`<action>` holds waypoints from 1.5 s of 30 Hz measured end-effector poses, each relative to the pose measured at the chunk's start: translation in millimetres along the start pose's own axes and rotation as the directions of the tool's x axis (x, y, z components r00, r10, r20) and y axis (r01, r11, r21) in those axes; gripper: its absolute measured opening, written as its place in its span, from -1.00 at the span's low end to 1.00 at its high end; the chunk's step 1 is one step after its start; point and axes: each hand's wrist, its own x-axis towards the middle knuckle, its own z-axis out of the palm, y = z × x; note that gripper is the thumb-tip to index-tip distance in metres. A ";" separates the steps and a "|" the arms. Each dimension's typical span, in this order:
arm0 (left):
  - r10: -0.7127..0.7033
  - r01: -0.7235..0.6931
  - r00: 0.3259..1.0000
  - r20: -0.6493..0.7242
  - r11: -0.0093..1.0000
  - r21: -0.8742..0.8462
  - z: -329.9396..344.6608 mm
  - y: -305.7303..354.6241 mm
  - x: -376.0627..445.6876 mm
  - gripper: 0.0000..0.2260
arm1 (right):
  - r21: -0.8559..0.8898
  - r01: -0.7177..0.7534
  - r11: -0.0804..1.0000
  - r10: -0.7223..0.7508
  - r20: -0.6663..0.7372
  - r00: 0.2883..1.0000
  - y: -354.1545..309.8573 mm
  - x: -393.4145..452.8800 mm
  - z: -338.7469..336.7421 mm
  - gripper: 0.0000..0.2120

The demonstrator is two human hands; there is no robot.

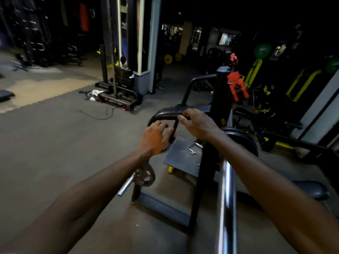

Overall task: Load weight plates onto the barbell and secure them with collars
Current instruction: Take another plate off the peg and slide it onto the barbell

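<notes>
In a dim gym, a person reaches both bare arms over a bench rack. The left hand [155, 138] hovers with fingers [166, 133] spread loosely and holding nothing, while the right hand [199, 123] curls its fingers [183, 119] toward the curved black steel rack tube [165, 115]; whether it grips is unclear. The polished chrome barbell sleeve [226, 204] runs beneath the right forearm, a thick black weight plate [242, 140] already seated beyond it. A small grey iron plate [145, 176] waits on a lower peg. Good practice: lift it two-handed, square to the sleeve.
</notes>
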 end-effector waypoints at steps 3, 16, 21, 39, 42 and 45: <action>-0.086 0.083 0.995 0.055 0.995 0.058 -36.0 -68.6 -16.6 -0.59 | 0.035 -0.039 0.999 0.035 0.104 0.994 -53.3 23.5 33.7 -0.48; -0.413 0.386 0.906 0.093 0.896 0.221 -146.1 -298.8 -138.8 -0.53 | 0.134 -0.120 0.984 0.089 0.214 0.973 -251.2 54.1 255.8 -0.46; -0.516 0.472 0.843 0.150 0.844 0.255 -146.7 -358.3 -163.1 -0.55 | 0.173 -0.136 0.975 0.072 0.336 0.939 -282.7 65.7 329.6 -0.45; -0.643 0.589 0.749 0.159 0.757 0.283 -65.7 -547.8 -0.4 -0.63 | 0.345 -0.332 0.878 0.102 0.544 0.833 -264.1 291.1 511.1 -0.47; -0.662 0.618 0.728 0.180 0.747 0.244 -40.6 -570.0 51.7 -0.54 | 0.346 -0.348 0.872 0.105 0.562 0.821 -240.9 340.9 524.6 -0.46; -0.661 0.622 0.720 0.211 0.750 0.226 -11.2 -594.1 106.5 -0.53 | 0.348 -0.384 0.856 0.134 0.566 0.813 -215.1 393.5 543.3 -0.46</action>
